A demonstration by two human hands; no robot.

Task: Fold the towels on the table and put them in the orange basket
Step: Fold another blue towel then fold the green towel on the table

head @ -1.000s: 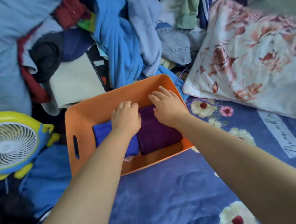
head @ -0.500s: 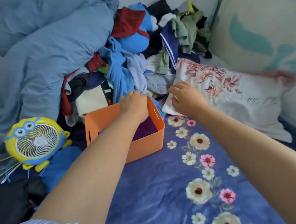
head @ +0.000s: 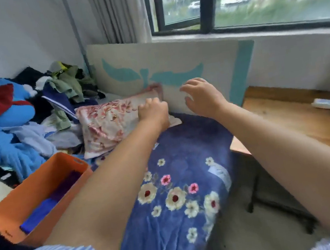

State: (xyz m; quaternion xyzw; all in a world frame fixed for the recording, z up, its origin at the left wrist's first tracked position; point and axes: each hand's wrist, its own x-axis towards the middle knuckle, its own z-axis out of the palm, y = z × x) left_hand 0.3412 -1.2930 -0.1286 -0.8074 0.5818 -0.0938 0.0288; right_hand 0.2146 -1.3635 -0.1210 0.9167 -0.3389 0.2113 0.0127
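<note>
- Head view shows both arms stretched forward over a blue floral blanket (head: pixel 182 196) that covers the surface.
- Left hand (head: pixel 153 110) lies at the near end of a floral pillow (head: pixel 107 124), fingers curled; it seems to pinch the pillow's edge, though the blur leaves that uncertain.
- Right hand (head: pixel 203 96) hovers just to the right of the left one, fingers spread and loosely bent, holding nothing, in front of a cream board with a teal whale tail (head: pixel 173 69).
- Orange basket (head: pixel 9 210) sits down and to the left of the left hand, beside the left forearm.
- Inside it lie a blue towel (head: pixel 39 214) and a purple towel (head: pixel 67 185), both folded flat and side by side, so at least two towels look done.
- No loose towel shows under or between the hands; the blanket near them is bare.
- A heap of clothes (head: pixel 23 126) rises to the left of the left hand, beyond the basket; whether any towel lies in it I cannot tell.
- My judgement: the task is partly done, or perhaps nearly finished, and the hands are away from the basket, likely seeking the next piece near the pillow.
</note>
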